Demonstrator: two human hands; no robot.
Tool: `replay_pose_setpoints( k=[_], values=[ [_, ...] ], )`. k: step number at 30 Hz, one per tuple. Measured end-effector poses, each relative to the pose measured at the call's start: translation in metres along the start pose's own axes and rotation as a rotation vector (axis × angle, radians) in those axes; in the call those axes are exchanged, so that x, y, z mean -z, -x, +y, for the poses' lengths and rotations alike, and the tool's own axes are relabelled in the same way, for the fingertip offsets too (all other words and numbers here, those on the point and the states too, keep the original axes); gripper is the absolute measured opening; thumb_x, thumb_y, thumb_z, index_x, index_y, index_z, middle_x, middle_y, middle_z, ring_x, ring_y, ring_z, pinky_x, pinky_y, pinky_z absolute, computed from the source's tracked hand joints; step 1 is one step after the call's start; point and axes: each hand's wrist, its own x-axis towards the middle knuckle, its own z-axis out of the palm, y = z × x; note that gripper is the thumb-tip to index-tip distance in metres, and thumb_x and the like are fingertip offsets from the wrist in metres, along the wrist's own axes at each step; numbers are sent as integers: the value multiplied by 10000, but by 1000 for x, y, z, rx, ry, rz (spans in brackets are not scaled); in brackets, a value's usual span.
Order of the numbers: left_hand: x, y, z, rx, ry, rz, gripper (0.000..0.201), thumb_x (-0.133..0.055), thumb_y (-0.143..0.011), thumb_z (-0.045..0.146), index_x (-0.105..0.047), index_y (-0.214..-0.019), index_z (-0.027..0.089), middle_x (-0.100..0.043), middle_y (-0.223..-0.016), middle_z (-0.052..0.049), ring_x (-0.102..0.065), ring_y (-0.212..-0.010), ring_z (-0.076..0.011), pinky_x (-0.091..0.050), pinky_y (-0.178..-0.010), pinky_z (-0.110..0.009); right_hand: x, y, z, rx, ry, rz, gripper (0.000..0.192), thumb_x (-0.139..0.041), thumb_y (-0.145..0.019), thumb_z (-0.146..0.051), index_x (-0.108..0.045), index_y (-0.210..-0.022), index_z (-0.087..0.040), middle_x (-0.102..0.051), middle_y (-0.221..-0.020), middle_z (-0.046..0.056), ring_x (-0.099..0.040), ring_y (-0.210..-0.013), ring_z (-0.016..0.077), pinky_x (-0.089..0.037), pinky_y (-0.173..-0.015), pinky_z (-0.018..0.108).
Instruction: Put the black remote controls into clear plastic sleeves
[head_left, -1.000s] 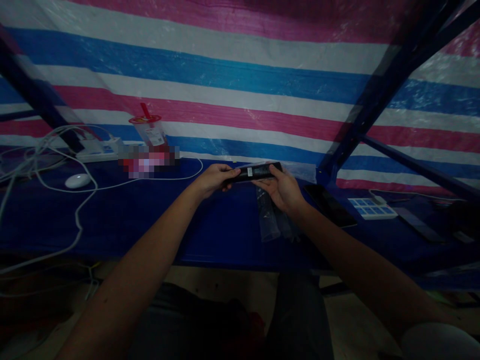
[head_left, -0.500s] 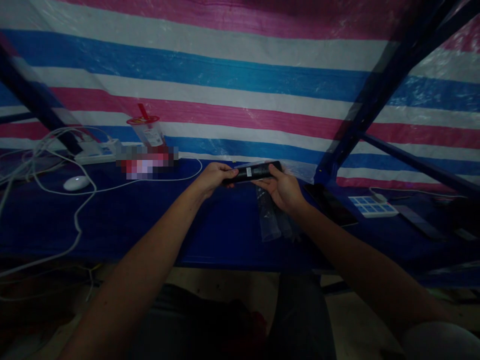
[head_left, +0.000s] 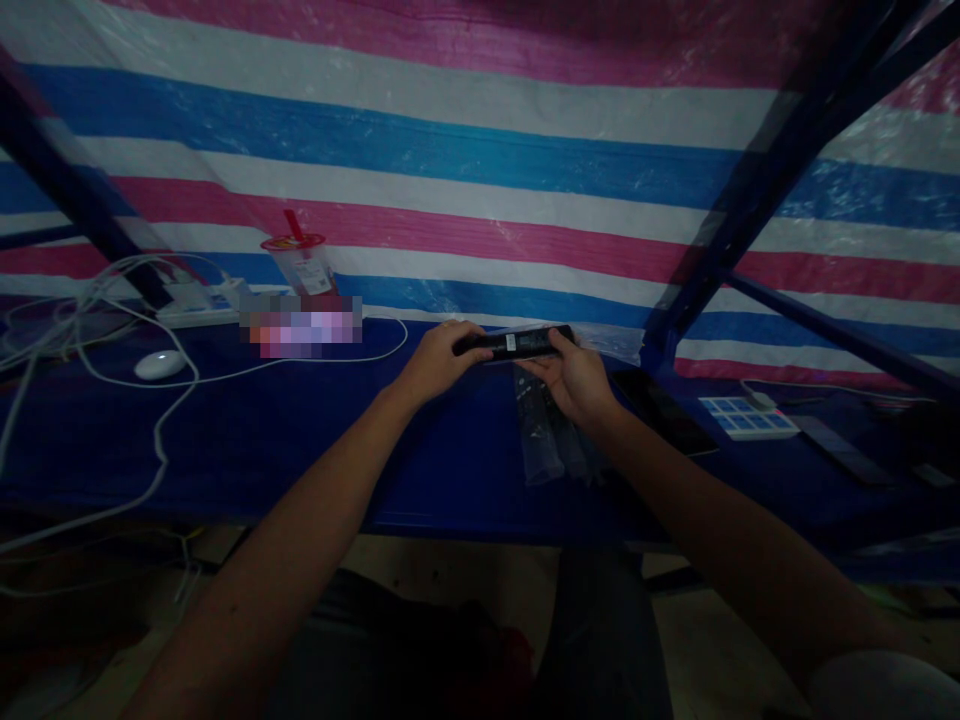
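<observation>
L hand (head_left: 439,360) & R hand (head_left: 574,378): each grip closed round black remote (head_left: 514,343) ends; held level above table (head_left: 300,440).

Light: dim, tarp (head_left: 480,150) brightest | table (head_left: 300,440) deeply shadowed | edges: bowed, wide-angle | one patch pixelated
</observation>
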Motion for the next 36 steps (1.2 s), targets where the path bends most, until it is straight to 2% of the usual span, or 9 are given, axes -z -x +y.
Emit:
replay_pose_setpoints(
  k=[2, 5, 10, 13, 16, 19, 23, 27, 36],
  values=[
    [2, 0, 0, -65, -74, -17, 323, -774, -811, 359, -695, -1091, 219, -714, -1101, -79, -637, -1069, -241, -485, -969, -418, 1, -1, 0, 3, -12, 3, 72, -603, -913, -191, -572, -975, -210, -731, -910, 31, -757, -840, 224, -626, -869, 484],
    [4, 0, -2, -79, -111, -38, 376, -803, -777, 327, -694, -1121, 220, -717, -1107, -79, -641, -1066, -247, -484, -970, -421, 0, -2, -1, -6, -11, 20, 59, -584, -922, -175, -573, -976, -197, -736, -889, 36, -757, -824, 221, -625, -866, 484],
    [2, 1, -10, -2, 27, 37, 329, -725, -850, 360, -696, -1136, 199, -732, -1147, -94, -666, -1058, -248, -506, -942, -423, 1, -4, -3, -7, -11, 33, 75, -559, -934, -161, -579, -994, -201, -742, -856, 24, -757, -813, 214, -632, -852, 463],
    [-1, 0, -14, 125, 197, 66, 304, -657, -902, 412, -691, -1088, 173, -751, -989, -86, -694, -866, -207, -545, -782, -354, 2, -6, -5, -12, 0, 43, 88, -540, -942, -151, -586, -994, -203, -740, -839, 21, -757, -788, 212, -638, -828, 454],
    [-4, -2, -18, 241, 337, 58, 303, -602, -937, 450, -675, -989, 161, -692, -722, -42, -630, -592, -154, -492, -562, -274, 3, -7, -7, -43, 4, 74, 80, -522, -949, -145, -581, -964, -196, -738, -831, 29, -754, -765, 212, -638, -820, 462],
    [-6, -5, -22, 336, 454, 71, 329, -595, -939, 482, -646, -894, 160, -629, -617, -20, -587, -491, -140, -447, -474, -250, 3, -7, -8, -65, -1, 92, 66, -521, -949, -147, -577, -936, -180, -736, -810, 41, -754, -761, 221, -637, -812, 465],
    [-5, -6, -26, 423, 613, 90, 362, -630, -909, 519, -636, -873, 159, -653, -684, -40, -640, -539, -153, -485, -489, -255, 2, -5, -8, -83, 10, 98, 76, -502, -948, -145, -574, -948, -171, -734, -793, 50, -749, -761, 218, -637, -801, 448],
    [-4, -6, -27, 438, 712, 110, 361, -629, -908, 509, -654, -943, 151, -704, -826, -88, -640, -555, -149, -503, -496, -270, 1, -4, -8, -85, 8, 91, 82, -518, -934, -147, -568, -991, -178, -735, -810, 47, -746, -777, 221, -633, -805, 453],
    [-2, -6, -21, 451, 698, 120, 258, -641, -903, 400, -636, -990, 158, -704, -828, -75, -647, -580, -142, -472, -485, -229, 1, -5, -6, -78, 16, 99, 83, -509, -938, -137, -579, -976, -163, -736, -817, 61, -751, -776, 228, -635, -798, 459]
  ],
)
